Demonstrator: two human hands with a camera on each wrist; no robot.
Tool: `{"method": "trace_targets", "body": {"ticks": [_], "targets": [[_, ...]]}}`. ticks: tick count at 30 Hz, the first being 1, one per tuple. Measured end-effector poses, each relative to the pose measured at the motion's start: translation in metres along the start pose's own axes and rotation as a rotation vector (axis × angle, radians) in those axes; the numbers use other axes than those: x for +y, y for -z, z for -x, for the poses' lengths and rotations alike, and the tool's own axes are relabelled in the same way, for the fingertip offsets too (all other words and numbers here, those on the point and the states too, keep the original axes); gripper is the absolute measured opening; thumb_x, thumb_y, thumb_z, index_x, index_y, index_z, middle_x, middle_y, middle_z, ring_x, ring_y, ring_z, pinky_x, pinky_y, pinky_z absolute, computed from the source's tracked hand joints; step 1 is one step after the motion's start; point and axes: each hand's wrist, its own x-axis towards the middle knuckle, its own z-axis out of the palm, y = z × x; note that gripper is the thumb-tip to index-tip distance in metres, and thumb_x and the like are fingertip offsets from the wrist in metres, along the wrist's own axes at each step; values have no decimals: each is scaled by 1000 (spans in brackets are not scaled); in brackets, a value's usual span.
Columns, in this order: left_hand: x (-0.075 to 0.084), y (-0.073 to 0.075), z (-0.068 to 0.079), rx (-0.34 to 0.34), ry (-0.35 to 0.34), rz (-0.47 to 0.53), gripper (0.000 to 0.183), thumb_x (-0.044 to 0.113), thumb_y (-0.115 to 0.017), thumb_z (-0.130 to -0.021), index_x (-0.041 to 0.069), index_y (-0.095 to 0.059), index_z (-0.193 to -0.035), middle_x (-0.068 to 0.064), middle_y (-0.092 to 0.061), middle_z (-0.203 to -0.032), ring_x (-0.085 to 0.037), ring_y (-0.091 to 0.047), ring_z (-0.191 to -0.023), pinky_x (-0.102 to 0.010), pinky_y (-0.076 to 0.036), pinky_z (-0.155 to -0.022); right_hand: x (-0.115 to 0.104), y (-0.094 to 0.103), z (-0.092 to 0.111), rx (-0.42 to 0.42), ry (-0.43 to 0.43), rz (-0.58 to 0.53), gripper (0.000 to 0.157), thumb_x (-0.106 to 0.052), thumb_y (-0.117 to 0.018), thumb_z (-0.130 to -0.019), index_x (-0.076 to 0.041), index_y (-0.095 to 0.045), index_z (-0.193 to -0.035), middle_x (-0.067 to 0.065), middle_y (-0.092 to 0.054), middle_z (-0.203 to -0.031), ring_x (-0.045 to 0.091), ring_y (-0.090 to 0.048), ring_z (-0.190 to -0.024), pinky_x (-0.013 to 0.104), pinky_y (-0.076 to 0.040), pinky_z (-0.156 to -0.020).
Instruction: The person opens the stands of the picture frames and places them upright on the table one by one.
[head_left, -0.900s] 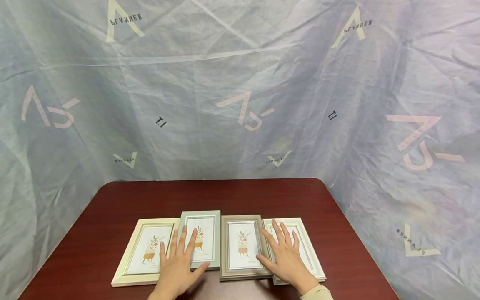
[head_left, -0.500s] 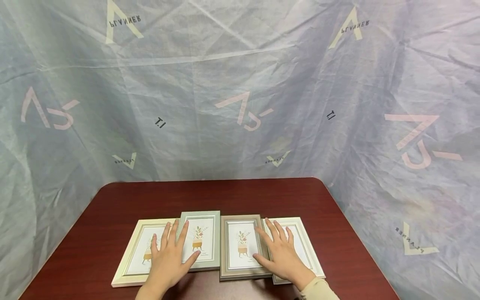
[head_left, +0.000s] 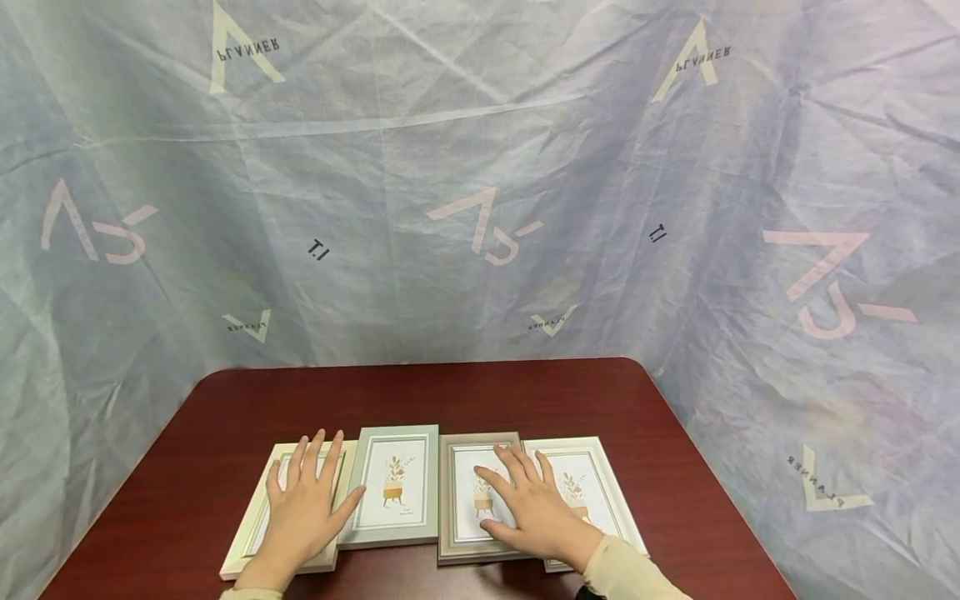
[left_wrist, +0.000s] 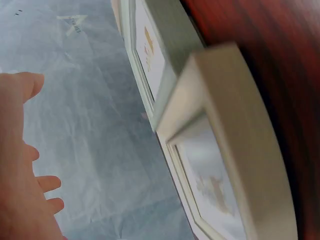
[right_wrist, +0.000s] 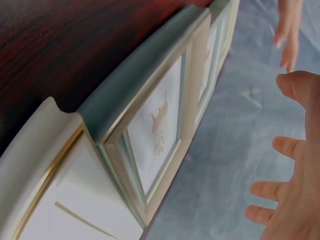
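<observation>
Several picture frames lie side by side, each with a potted-plant print. My left hand (head_left: pixel 303 500), fingers spread, hovers over the cream frame (head_left: pixel 246 533) at the left. Its thumb reaches over the edge of the pale grey-green frame (head_left: pixel 393 483). In the left wrist view, a gap separates that hand (left_wrist: pixel 20 160) from the cream frame (left_wrist: pixel 250 125). My right hand (head_left: pixel 536 508) spreads its fingers above the taupe frame (head_left: pixel 463 467) and partly over the white frame (head_left: pixel 603 492). The right wrist view shows this hand (right_wrist: pixel 295 180) apart from the taupe frame (right_wrist: pixel 195 95). Neither hand holds anything.
The frames rest near the front of a dark red wooden table (head_left: pixel 420 396). A grey printed cloth (head_left: pixel 390 208) hangs behind the table and along both sides.
My left hand has moved left, from the grey-green frame to the cream one. The right hand has shifted left, from the white frame towards the taupe one. The frames stay in place.
</observation>
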Motion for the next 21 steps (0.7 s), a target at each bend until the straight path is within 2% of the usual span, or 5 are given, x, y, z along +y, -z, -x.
{"method": "trace_targets", "body": {"ticks": [6,13,21], "targets": [[-20,0,-2,32,4,-12,83,42,-71,-83,7,-36,-150,-25,-38,-144,-46,-30,-133,-71,-17,-97,-4,-4,-7,-77,32,53,65,-53,-64,-89,-24,-47,-146,15,-37,-152,39,-35,-138,67,-25,-106],[-39,5,-6,-5,56,4,82,39,-72,-85,2,-36,-149,-27,-36,-143,-48,-28,-133,-71,-15,-97,-9,-4,-13,-90,94,51,62,-50,-65,-90,-23,-49,-144,15,-40,-150,38,-36,-138,68,-21,-108],[-58,10,-17,-3,80,11,81,38,-71,-86,-1,-34,-148,-30,-34,-142,-51,-26,-131,-73,-13,-96,-19,-5,-21,-126,174,108,61,-53,-61,-92,-24,-48,-144,13,-42,-148,35,-39,-136,64,-29,-105]]}}
